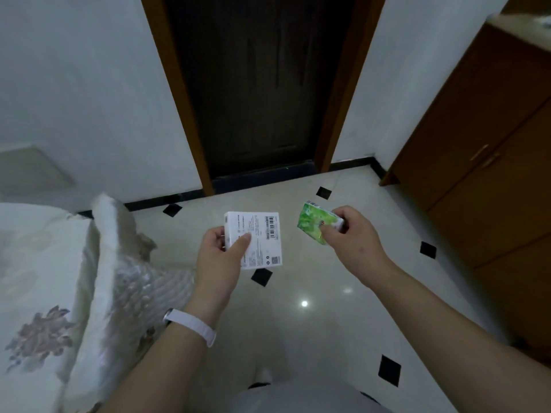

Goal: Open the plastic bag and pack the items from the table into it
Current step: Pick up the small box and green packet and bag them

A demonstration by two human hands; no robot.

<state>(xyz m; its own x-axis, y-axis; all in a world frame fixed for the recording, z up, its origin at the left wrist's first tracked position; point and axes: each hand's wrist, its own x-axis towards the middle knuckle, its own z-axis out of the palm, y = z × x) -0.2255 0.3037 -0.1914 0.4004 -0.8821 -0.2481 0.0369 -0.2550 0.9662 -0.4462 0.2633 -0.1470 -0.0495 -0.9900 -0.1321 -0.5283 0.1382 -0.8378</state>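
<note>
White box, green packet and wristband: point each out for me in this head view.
white box (262, 234), head view, on its printed label face.
green packet (313, 223), head view, on its green front.
wristband (190, 324), head view, on the strap across the left wrist.

white box (257, 238): barcode, print illegible | green packet (316, 224): text unreadable
</note>
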